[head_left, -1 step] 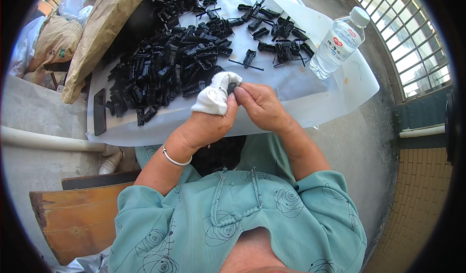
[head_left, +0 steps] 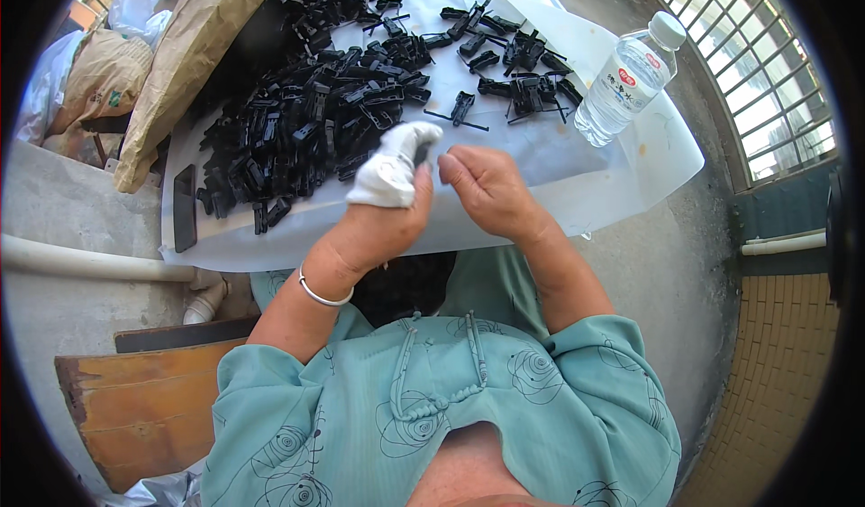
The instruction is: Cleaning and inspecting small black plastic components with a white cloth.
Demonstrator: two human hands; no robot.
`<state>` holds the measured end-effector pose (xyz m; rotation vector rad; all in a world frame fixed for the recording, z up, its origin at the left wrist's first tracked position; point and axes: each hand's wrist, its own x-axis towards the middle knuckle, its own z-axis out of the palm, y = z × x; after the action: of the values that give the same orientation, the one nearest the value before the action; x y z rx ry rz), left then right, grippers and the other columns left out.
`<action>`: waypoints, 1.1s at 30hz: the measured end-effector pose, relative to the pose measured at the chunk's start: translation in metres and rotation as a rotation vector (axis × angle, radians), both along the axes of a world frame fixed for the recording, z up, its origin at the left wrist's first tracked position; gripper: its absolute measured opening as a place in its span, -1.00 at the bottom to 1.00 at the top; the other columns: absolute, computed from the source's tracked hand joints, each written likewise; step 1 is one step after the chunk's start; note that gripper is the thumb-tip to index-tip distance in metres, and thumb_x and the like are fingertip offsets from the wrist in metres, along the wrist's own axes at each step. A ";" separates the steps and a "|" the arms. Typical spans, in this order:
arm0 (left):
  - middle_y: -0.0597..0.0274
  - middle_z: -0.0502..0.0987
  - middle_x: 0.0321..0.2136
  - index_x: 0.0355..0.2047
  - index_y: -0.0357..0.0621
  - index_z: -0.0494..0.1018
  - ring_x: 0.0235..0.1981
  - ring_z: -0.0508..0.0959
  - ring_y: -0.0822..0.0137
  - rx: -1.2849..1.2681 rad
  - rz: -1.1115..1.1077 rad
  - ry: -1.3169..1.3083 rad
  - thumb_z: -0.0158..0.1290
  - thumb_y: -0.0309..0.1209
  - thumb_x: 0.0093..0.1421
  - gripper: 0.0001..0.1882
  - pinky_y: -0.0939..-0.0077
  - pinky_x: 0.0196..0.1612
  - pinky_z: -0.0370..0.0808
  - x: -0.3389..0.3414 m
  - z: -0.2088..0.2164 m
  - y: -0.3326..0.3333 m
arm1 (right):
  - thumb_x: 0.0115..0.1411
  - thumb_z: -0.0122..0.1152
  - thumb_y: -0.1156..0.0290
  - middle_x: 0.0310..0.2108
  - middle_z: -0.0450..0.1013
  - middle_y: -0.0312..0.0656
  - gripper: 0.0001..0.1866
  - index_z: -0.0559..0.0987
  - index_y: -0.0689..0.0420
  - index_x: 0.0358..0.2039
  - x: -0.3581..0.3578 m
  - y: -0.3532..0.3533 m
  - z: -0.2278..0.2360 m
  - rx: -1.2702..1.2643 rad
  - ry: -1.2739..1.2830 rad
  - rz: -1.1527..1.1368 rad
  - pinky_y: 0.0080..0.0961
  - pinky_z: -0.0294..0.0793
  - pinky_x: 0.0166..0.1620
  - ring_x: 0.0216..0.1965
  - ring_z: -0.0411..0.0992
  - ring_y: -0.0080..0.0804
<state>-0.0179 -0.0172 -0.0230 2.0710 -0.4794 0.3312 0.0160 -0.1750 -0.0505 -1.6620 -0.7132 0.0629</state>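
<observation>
Over the near part of the covered table, my left hand (head_left: 394, 183) is closed, its fingers wrapped in a white cloth glove (head_left: 387, 169) and its thumb bare. Between glove and thumb shows a bit of a black plastic part (head_left: 422, 152), mostly hidden. My right hand (head_left: 491, 190), bare, is beside it with a small gap between the two. Its fingers are curled and the thumb presses on them; whatever they may pinch is hidden. Ahead and to the left lies a big heap of black plastic parts (head_left: 306, 120). A single black part with thin rods (head_left: 461, 109) lies beyond my hands.
Several rodded black parts (head_left: 532, 93) form a smaller group at the right. By them a clear water bottle (head_left: 626, 84) stands near the white sheet's (head_left: 649, 174) right edge. A dark phone (head_left: 185, 208) lies at the left edge, near brown paper (head_left: 180, 75). Barred window (head_left: 757, 66) at right.
My hands have come apart: they were touching around the black part. The left has shifted slightly left with it, and the right slightly to the right.
</observation>
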 end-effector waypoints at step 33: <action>0.17 0.51 -0.41 -0.18 -0.33 0.40 -0.49 0.49 0.52 -0.274 0.077 0.279 0.02 -0.57 0.06 -0.73 0.62 -0.45 0.43 -0.008 -0.007 -0.004 | 0.25 -0.03 0.34 -0.64 0.24 -0.39 -0.73 0.39 0.23 -0.53 -0.014 -0.002 0.008 -0.043 0.034 -0.079 -0.67 0.20 -0.49 -0.55 0.15 -0.69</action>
<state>-0.0259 -0.0214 -0.0301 1.8339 -0.1752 0.1399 0.0022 -0.1774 -0.0429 -1.7251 -0.6233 0.0510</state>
